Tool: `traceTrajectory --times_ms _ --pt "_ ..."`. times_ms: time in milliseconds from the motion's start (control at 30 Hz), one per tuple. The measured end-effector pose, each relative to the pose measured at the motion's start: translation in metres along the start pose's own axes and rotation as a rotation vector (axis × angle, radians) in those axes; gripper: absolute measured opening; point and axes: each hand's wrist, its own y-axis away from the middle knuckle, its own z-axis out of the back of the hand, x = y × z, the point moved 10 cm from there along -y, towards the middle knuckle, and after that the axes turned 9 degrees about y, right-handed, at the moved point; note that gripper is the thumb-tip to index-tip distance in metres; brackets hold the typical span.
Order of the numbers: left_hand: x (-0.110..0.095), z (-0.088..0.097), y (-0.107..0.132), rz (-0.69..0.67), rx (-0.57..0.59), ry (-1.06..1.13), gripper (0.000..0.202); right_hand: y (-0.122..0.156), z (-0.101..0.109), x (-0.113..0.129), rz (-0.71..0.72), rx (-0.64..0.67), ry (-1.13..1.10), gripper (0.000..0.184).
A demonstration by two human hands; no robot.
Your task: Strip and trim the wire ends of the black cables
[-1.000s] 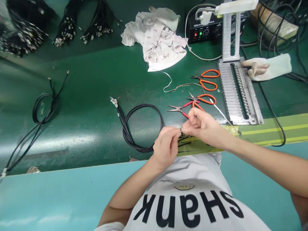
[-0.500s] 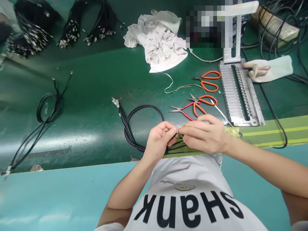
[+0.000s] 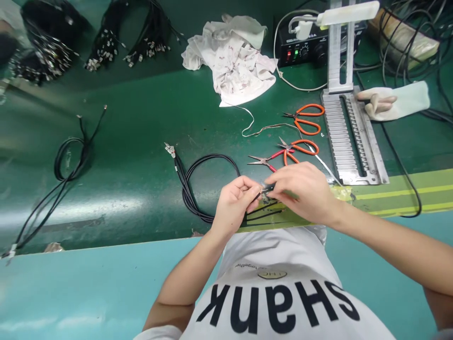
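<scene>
The green mat fills most of the view. Its front edge runs just below the coiled cable, where the teal ledge begins. Left of the coil, bare mat stretches to a second, looser cable, and above it the mat is open up to the white cloth. Right of the coil it is crowded: the slotted metal jig, two orange scissors, then red pliers nearest the coil.

Both hands work at the coil's right side, over the mat's front edge. The left hand pinches the cable end between thumb and forefinger. The right hand meets it from the far side, fingers curled down and closed on the same dark tip, which shows in the narrow gap between the two hands.

Half a second ago the right fingers lay stretched flat toward the coil. Now they have rolled knuckles-up, while the left hand has barely moved.
</scene>
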Motion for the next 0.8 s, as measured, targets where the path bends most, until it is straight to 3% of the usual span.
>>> traceTrajectory --times_ms 100,200,233,300,400,467,500,567,633,700,800 --pt "-0.001 -0.003 -0.001 0.034 0.048 0.058 0.024 0.003 0.007 0.033 0.332 -0.068 0.241 0.014" --pt "0.005 -0.005 0.001 0.054 0.077 0.024 0.024 0.003 0.005 0.039 0.371 -0.061 0.292 0.015" --pt "0.005 -0.003 0.002 0.02 0.063 -0.041 0.023 0.001 0.003 0.033 0.294 -0.029 0.261 0.016" --pt "-0.004 0.001 0.005 -0.16 -0.006 -0.255 0.02 -0.004 -0.006 0.004 -0.015 0.075 0.048 0.014" --pt "-0.032 -0.01 0.025 -0.62 -0.068 -0.597 0.017 0.016 -0.045 -0.04 -0.607 0.301 -0.589 0.029" --pt "-0.032 -0.013 0.026 -0.633 -0.077 -0.635 0.014 0.029 -0.066 -0.043 -0.811 0.402 -0.909 0.043" --pt "-0.026 -0.009 0.02 -0.531 -0.082 -0.586 0.014 0.029 -0.066 -0.043 -0.816 0.398 -0.947 0.044" --pt "-0.009 0.002 0.007 -0.235 -0.08 -0.355 0.018 0.018 -0.048 -0.046 -0.663 0.276 -0.751 0.038" --pt "-0.002 0.004 0.001 -0.058 -0.046 -0.121 0.022 0.003 -0.018 -0.032 -0.344 0.119 -0.351 0.025" --pt "-0.003 0.002 -0.002 0.01 -0.002 -0.002 0.024 -0.003 -0.001 -0.003 -0.008 0.01 0.014 0.011" --pt "-0.003 0.001 -0.003 0.048 0.027 0.067 0.025 0.001 0.004 0.032 0.336 -0.078 0.258 0.013"
